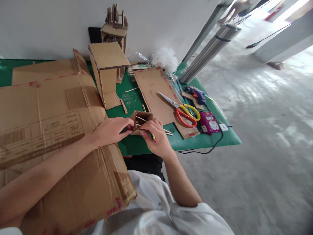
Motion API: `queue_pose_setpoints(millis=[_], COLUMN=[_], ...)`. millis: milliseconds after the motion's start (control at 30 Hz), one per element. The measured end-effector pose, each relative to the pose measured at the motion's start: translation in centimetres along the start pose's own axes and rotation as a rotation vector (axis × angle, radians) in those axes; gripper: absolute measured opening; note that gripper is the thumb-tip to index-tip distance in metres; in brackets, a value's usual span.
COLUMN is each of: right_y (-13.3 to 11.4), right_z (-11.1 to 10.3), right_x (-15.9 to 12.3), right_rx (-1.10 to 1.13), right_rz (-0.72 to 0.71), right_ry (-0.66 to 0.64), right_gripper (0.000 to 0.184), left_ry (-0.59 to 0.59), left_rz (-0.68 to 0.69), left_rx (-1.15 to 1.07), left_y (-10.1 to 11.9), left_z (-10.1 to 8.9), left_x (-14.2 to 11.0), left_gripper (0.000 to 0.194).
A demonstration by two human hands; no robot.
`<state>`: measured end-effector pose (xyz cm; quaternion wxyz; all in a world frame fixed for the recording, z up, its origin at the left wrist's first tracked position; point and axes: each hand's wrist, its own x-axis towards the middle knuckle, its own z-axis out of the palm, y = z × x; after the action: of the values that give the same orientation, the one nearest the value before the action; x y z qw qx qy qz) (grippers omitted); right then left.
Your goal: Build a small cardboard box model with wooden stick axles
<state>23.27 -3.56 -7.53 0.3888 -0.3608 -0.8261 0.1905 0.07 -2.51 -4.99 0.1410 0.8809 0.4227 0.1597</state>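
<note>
Between my two hands is a small open cardboard box [148, 115], held just above the green table. Thin wooden sticks [141, 119] show inside it, and pale stick ends [168, 132] stick out past my right hand. My left hand [117, 129] pinches the box's left edge between thumb and fingers. My right hand [156, 135] is closed around the right side of the box, its fingers reaching over the near rim. A yellow-and-black pen-like tip [153, 136] shows by the right thumb. The fingers hide much of the near side.
A large flattened carton [49, 114] covers the left. Behind stand a cardboard frame [107, 58] and a cardboard model [114, 29]. To the right lie scissors [181, 109], a glue gun [197, 94], a purple power socket [209, 123] with a black cable, and a metal post [207, 55].
</note>
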Motion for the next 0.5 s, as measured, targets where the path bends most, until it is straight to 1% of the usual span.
queue_pose_setpoints(millis=[100,133,233,367,500], right_y=[-0.1,-0.2,-0.3,-0.3,-0.1], right_z=[-0.8,-1.0,-1.6,-2.0,-2.3], right_x=[0.0,0.1,0.2,0.4,0.7], right_rx=[-0.008,-0.011,-0.009,0.01,0.055], right_rz=[-0.031,-0.045,-0.081,-0.1,-0.104], right_ry=[0.007,0.009,-0.02,-0.061,-0.077], right_gripper=[0.012,0.012,0.014,0.014,0.014], left_ry=[-0.026,-0.035,-0.046,-0.061,-0.048], left_rz=[0.049,0.073,0.081,0.05,0.044], left_rx=[-0.035,-0.018,0.017,-0.044,-0.065], left_y=[0.0,0.0,0.0,0.1,0.1], left_z=[0.0,0.1,0.1,0.0,0.2], left_x=[-0.1,-0.1,-0.1,-0.1,-0.2], left_gripper=[0.048,0.052,0.046,0.041,0.038])
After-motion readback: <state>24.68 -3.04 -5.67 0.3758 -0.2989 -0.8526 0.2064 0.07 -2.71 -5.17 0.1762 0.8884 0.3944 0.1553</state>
